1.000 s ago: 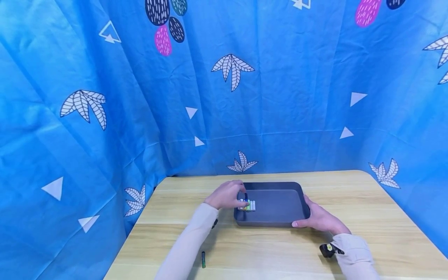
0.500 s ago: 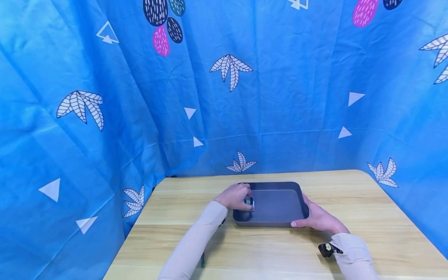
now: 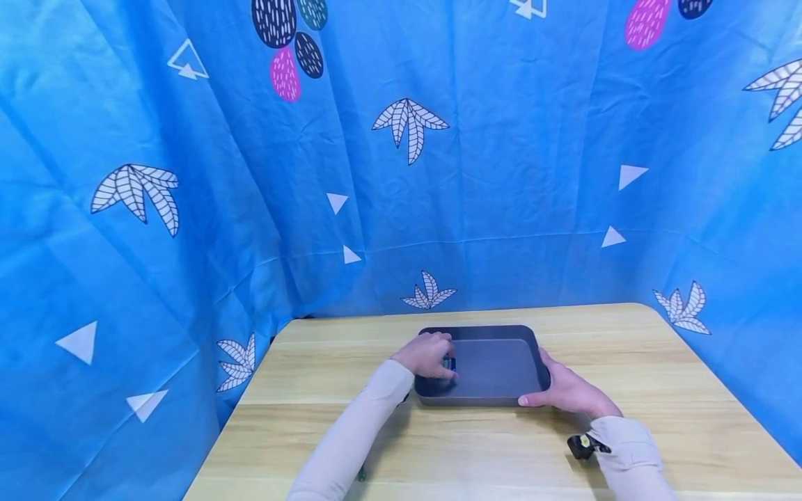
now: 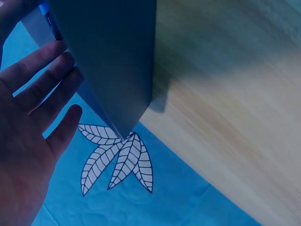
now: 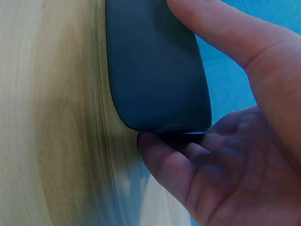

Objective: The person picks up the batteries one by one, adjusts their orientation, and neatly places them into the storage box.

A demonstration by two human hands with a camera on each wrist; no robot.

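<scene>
A dark grey rectangular tray [image 3: 501,369] lies on the table. My left hand [image 3: 428,353] reaches over its left end, thumb and fingers bent around a dark blue-and-black battery [image 4: 51,21]. Only part of that battery shows between thumb and index finger in the left wrist view. The small batteries grouped under this hand are mostly hidden by it. At the tray's right end my right hand [image 3: 571,390] grips the wall, thumb on the near side and fingers around the end. The right wrist view shows this grip on the tray's grey corner.
A green battery [image 3: 361,474] lies on the wooden table [image 3: 476,459] near the front, partly hidden by the left sleeve [image 3: 357,431]. A blue patterned cloth [image 3: 532,174] hangs behind and beside the table. A black wrist camera [image 3: 581,447] sits under the right cuff.
My left hand has moved right and further into the tray with the battery, covering the batteries seen there before. The left forearm now hides more of the loose battery. The right hand keeps its grip.
</scene>
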